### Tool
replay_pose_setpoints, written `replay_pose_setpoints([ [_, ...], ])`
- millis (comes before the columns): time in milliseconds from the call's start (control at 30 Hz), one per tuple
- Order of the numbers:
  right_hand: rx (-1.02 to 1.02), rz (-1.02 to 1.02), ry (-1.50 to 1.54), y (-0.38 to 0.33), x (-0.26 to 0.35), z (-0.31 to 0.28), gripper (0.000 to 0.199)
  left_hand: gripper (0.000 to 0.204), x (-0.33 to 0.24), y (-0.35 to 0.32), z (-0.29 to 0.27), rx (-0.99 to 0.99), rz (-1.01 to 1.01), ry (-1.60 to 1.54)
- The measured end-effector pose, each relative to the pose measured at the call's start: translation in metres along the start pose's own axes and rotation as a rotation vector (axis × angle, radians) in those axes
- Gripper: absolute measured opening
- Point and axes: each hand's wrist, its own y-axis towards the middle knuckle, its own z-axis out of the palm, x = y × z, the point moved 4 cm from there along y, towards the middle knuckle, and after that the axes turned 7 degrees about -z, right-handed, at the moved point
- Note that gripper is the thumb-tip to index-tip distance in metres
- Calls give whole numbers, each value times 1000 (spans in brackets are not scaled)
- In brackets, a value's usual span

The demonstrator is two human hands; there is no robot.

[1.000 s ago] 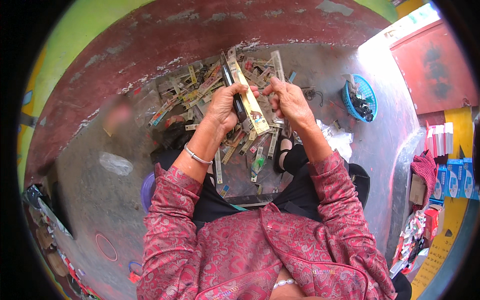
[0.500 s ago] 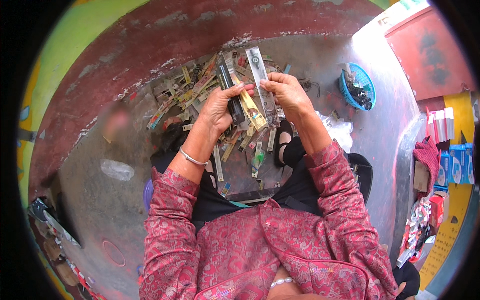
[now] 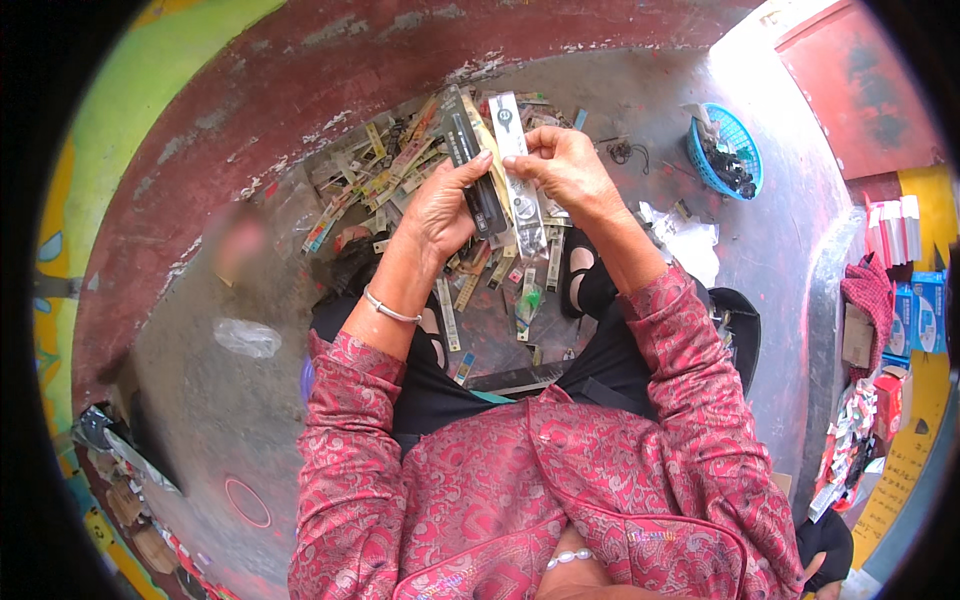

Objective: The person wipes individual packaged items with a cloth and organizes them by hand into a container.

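Note:
My left hand (image 3: 440, 208) is closed around a long flat black packet (image 3: 462, 135) with printing on it, thumb pressed on its face. A yellowish narrow packet (image 3: 484, 128) lies beside the black one, in the same grip and mostly covered. A long white packet (image 3: 508, 122) with a dark round mark and a clear lower part is pinched between the thumb and fingers of my right hand (image 3: 572, 172). It overlaps the yellowish packet's edge. Beneath both hands, a loose heap of narrow packets (image 3: 396, 165) spreads over the floor; my hands hide part of it.
A blue plastic basket (image 3: 757, 165) with dark items stands to the right. Clear plastic bags (image 3: 247, 338) lie on the concrete floor. A white plastic bag (image 3: 690, 245) is near my right foot. Blue boxes (image 3: 928, 312) and a red cloth (image 3: 868, 300) sit at the far right.
The white packet has come left, closing the gap to the yellowish one, which it now partly covers. The black packet has turned its printed face toward me. The whole view has shifted slightly.

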Motion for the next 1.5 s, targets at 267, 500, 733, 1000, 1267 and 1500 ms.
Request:
replay_pose_setpoints([
  [267,60,-158,-333,8,6,1,27,33,-11,-2,4,142,-42,41],
  [500,-67,-135,40,20,28,-5,22,31,-33,-11,13,162,88,6],
  [733,117,-73,-18,41,59,28,18,28,-45,-2,8,125,170,107],
  [1000,699,-508,-491,70,94,56,29,36,-71,-14,-16,-114,246,283],
  [1267,135,211,-726,137,-159,-14,29,27,-78,-31,-45,-356,225,-59],
  [1500,-14,388,-849,58,-309,27,70,29,-65,-31,-49,-371,137,-197],
])
